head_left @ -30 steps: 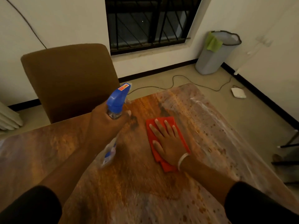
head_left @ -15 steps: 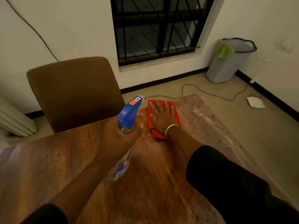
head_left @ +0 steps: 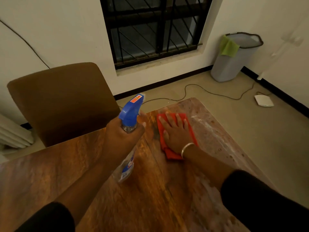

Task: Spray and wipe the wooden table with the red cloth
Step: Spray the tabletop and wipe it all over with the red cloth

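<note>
The wooden table (head_left: 70,164) fills the lower view, with pale streaks and droplets along its right side. A red cloth (head_left: 190,129) lies flat near the table's far right corner. My right hand (head_left: 175,131) presses down on it, palm flat and fingers spread. My left hand (head_left: 122,138) grips the neck of a clear spray bottle (head_left: 129,114) with a blue trigger head, held above the table just left of the cloth, nozzle pointing away from me.
A brown upholstered chair (head_left: 61,101) stands against the table's far left edge. On the floor beyond are a grey bin (head_left: 234,62) with a green cloth, a trailing cable (head_left: 209,92) and a small white box (head_left: 264,100). A barred window sits in the wall ahead.
My right hand pushed the red cloth from the table's middle out to the far corner, then drew it slightly back. The left hand kept hold of the spray bottle.
</note>
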